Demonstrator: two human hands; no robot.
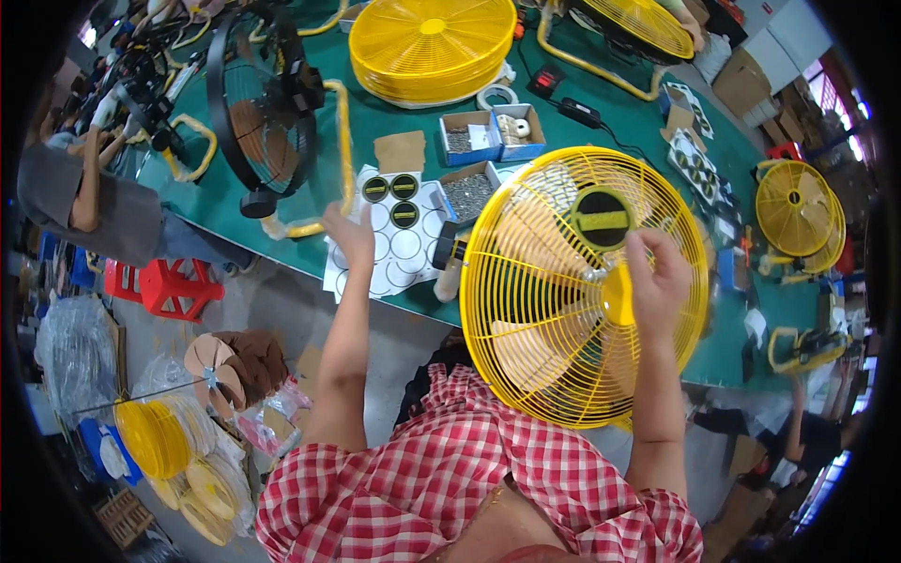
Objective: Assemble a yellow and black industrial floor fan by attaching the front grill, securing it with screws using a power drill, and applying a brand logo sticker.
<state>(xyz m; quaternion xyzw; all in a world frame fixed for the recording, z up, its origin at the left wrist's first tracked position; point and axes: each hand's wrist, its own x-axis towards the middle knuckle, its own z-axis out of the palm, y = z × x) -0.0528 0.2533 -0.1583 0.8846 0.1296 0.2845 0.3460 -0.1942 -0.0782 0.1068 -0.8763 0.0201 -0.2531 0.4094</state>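
My right hand (660,277) pinches the edge of a round black sticker (601,219) with a yellow band across it. The sticker is over the upper part of a yellow wire fan guard (526,310), and tan fan blades show behind the guard's wires. At the guard's middle is a plain yellow hub disc (618,294). My left hand (349,236), slightly blurred, has thumb and fingers apart beside the white sticker sheet (380,277) and close to a yellow tube stand (343,150). Several black round stickers (404,215) remain on that sheet, among blank circle outlines.
A black-framed fan (263,122) stands at the left on the green table (319,66). Stacked yellow guards (432,47) and small boxes of screws (466,192) lie farther back. Red stools (174,286) are on the floor at left, and another person (94,202) works there.
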